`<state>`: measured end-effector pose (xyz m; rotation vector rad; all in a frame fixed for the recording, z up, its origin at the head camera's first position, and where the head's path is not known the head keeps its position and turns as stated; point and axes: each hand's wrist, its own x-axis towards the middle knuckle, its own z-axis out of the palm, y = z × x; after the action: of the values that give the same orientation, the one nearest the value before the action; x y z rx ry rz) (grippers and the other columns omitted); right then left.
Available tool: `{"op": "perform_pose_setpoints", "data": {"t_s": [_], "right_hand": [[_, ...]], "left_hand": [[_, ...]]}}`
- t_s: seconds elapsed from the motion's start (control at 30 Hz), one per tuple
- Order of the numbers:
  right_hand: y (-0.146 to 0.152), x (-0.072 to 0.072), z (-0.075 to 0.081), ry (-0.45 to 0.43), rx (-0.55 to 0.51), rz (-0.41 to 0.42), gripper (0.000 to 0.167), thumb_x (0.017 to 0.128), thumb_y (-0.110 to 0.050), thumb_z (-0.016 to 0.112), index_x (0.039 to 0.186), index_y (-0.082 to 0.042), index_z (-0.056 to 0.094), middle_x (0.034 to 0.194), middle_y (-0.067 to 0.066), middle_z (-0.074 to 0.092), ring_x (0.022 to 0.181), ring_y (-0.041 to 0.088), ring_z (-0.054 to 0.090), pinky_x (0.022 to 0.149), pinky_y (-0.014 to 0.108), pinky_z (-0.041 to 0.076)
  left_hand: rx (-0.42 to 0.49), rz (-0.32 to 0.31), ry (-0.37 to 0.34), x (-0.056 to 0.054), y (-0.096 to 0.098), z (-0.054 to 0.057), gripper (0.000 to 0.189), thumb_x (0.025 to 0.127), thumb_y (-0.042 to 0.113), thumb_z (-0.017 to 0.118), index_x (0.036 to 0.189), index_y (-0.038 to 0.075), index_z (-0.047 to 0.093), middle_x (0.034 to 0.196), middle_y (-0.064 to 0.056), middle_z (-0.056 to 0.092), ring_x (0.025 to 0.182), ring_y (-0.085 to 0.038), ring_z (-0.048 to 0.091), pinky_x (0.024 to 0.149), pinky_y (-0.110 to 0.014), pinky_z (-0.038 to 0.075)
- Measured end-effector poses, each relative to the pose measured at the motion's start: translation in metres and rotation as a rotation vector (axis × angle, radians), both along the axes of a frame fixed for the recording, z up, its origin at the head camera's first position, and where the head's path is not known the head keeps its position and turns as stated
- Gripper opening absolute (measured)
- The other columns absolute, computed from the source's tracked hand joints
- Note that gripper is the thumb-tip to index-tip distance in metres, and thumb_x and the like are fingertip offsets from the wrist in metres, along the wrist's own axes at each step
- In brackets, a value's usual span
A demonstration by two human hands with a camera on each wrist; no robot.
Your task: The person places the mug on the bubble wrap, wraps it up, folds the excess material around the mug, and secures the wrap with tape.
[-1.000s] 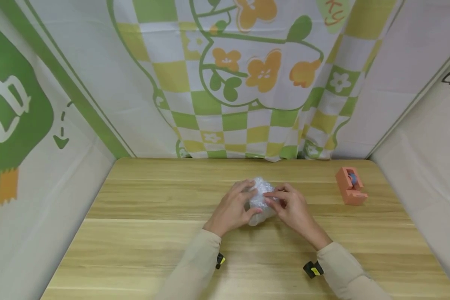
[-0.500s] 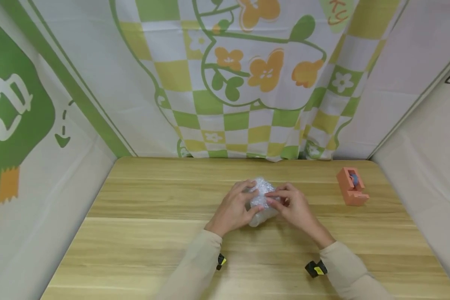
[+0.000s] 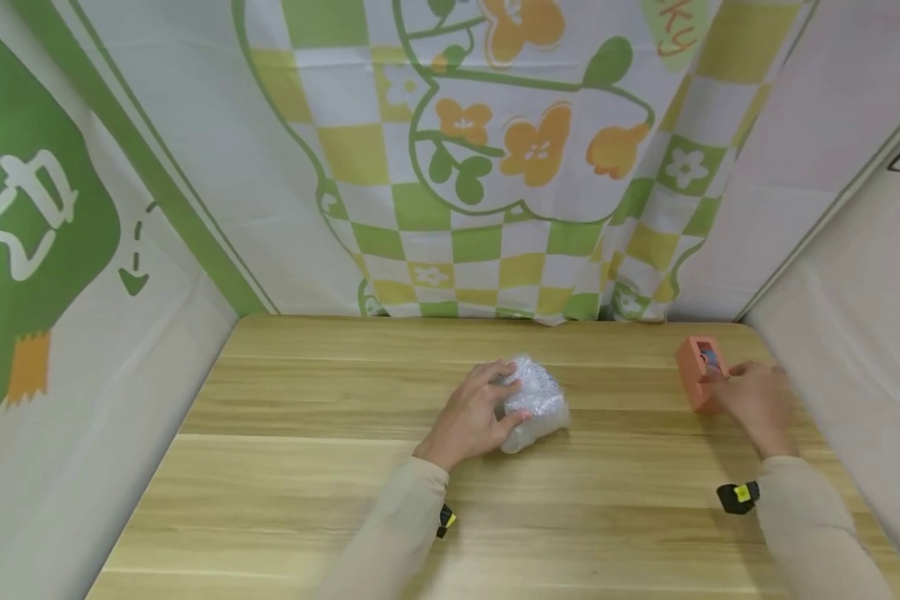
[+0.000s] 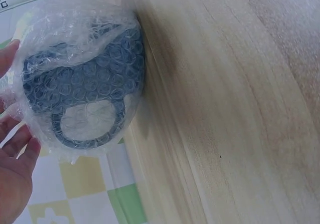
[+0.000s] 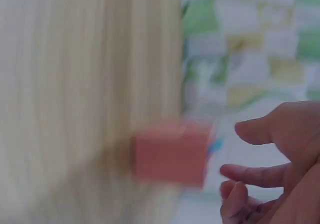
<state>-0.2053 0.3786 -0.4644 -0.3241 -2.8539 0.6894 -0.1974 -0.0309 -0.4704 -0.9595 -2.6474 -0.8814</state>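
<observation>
A mug wrapped in bubble wrap point(image 3: 537, 402) sits on the table in the head view. Through the clear wrap in the left wrist view, a dark blue mug point(image 4: 85, 79) with a looped handle shows. My left hand point(image 3: 467, 417) holds the bundle from above and the left, fingers and thumb spread over its top. Over at the right, my right hand point(image 3: 759, 404) is at a coral-pink tape dispenser point(image 3: 690, 377) carrying a blue roll. In the right wrist view, the thumb point(image 5: 255, 130) and index finger stand apart beside the dispenser's blue tape point(image 5: 215, 145).
The wooden table point(image 3: 307, 483) runs back to a checked green and yellow curtain point(image 3: 495, 250). White fabric walls with green print close in both sides, the right one point(image 3: 855, 358) near the dispenser.
My right hand has left the wrapped mug and moved right to the tape dispenser. My left hand stays on the bundle, which has barely moved.
</observation>
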Motion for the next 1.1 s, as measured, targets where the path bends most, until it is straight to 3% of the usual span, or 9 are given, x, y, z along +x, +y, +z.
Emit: {"op": "perform_pose_setpoints", "data": {"t_s": [0.17, 0.27, 0.37, 0.47, 0.6, 0.77, 0.83, 1.0, 1.1], "right_hand": [[0.032, 0.002, -0.008, -0.176, -0.033, 0.017, 0.057, 0.099, -0.043, 0.054, 0.067, 0.002, 0.067, 0.06, 0.004, 0.057, 0.054, 0.019, 0.047, 0.044, 0.033, 0.037], [0.037, 0.002, -0.008, -0.219, -0.115, 0.016, 0.057, 0.1, -0.044, 0.056, 0.089, 0.009, 0.074, 0.081, 0.018, 0.07, 0.069, 0.024, 0.057, 0.052, 0.032, 0.043], [0.036, 0.001, -0.007, -0.219, -0.174, 0.009, 0.057, 0.099, -0.044, 0.06, 0.106, 0.011, 0.073, 0.1, 0.024, 0.071, 0.082, 0.03, 0.058, 0.057, 0.032, 0.044], [0.036, -0.003, -0.005, -0.279, -0.215, -0.002, 0.058, 0.098, -0.046, 0.06, 0.091, 0.01, 0.073, 0.08, 0.016, 0.066, 0.074, 0.027, 0.052, 0.055, 0.032, 0.04], [0.037, -0.011, -0.003, -0.398, -0.356, -0.048, 0.047, 0.096, -0.044, 0.063, 0.064, -0.009, 0.06, 0.06, -0.003, 0.043, 0.06, 0.019, 0.042, 0.053, 0.032, 0.037], [0.036, -0.014, -0.003, -0.375, -0.568, -0.111, 0.034, 0.091, -0.025, 0.072, 0.062, -0.018, 0.056, 0.052, -0.009, 0.037, 0.048, 0.009, 0.037, 0.048, 0.028, 0.037], [0.031, -0.011, -0.003, -0.311, -0.473, -0.087, 0.036, 0.091, -0.025, 0.072, 0.06, -0.016, 0.057, 0.051, -0.009, 0.037, 0.047, 0.01, 0.035, 0.045, 0.028, 0.033], [0.011, -0.006, -0.003, -0.115, -0.043, -0.045, 0.046, 0.088, -0.028, 0.073, 0.05, -0.008, 0.059, 0.045, -0.007, 0.045, 0.045, 0.014, 0.039, 0.041, 0.03, 0.031], [0.004, -0.006, -0.003, -0.091, -0.038, -0.066, 0.046, 0.09, -0.027, 0.068, 0.048, -0.009, 0.056, 0.045, -0.007, 0.046, 0.045, 0.014, 0.041, 0.04, 0.03, 0.032]], "left_hand": [[-0.011, 0.008, -0.006, 0.0, 0.0, 0.0, 0.049, 0.092, 0.035, 0.075, 0.126, 0.0, 0.069, 0.143, -0.012, 0.059, 0.137, -0.027, 0.048, 0.116, -0.04, 0.037], [-0.02, 0.013, -0.009, 0.0, 0.001, -0.001, 0.049, 0.093, 0.036, 0.075, 0.126, 0.001, 0.069, 0.143, -0.011, 0.058, 0.137, -0.026, 0.048, 0.116, -0.039, 0.036], [-0.021, 0.013, -0.012, 0.0, 0.001, -0.002, 0.049, 0.093, 0.036, 0.075, 0.126, 0.001, 0.069, 0.143, -0.011, 0.058, 0.137, -0.025, 0.048, 0.116, -0.038, 0.036], [-0.017, 0.011, -0.012, 0.0, 0.0, -0.002, 0.049, 0.092, 0.036, 0.075, 0.127, 0.001, 0.069, 0.143, -0.011, 0.058, 0.137, -0.025, 0.048, 0.116, -0.038, 0.037], [-0.009, 0.01, -0.008, 0.0, 0.0, -0.001, 0.049, 0.092, 0.036, 0.075, 0.126, 0.001, 0.069, 0.142, -0.011, 0.059, 0.136, -0.026, 0.048, 0.115, -0.039, 0.037], [-0.003, 0.009, -0.011, 0.0, 0.0, -0.001, 0.049, 0.092, 0.035, 0.076, 0.126, 0.001, 0.069, 0.142, -0.011, 0.059, 0.136, -0.026, 0.048, 0.115, -0.04, 0.038], [-0.002, 0.009, -0.017, 0.0, 0.0, -0.001, 0.049, 0.092, 0.035, 0.076, 0.127, 0.001, 0.069, 0.142, -0.011, 0.059, 0.136, -0.026, 0.048, 0.115, -0.039, 0.037], [0.002, 0.009, -0.016, 0.0, -0.001, -0.002, 0.049, 0.092, 0.035, 0.076, 0.126, 0.001, 0.069, 0.142, -0.011, 0.059, 0.135, -0.025, 0.049, 0.115, -0.039, 0.038], [0.006, 0.005, -0.011, 0.0, -0.001, -0.002, 0.049, 0.092, 0.035, 0.075, 0.126, 0.001, 0.069, 0.141, -0.011, 0.059, 0.135, -0.026, 0.049, 0.115, -0.039, 0.038]]}}
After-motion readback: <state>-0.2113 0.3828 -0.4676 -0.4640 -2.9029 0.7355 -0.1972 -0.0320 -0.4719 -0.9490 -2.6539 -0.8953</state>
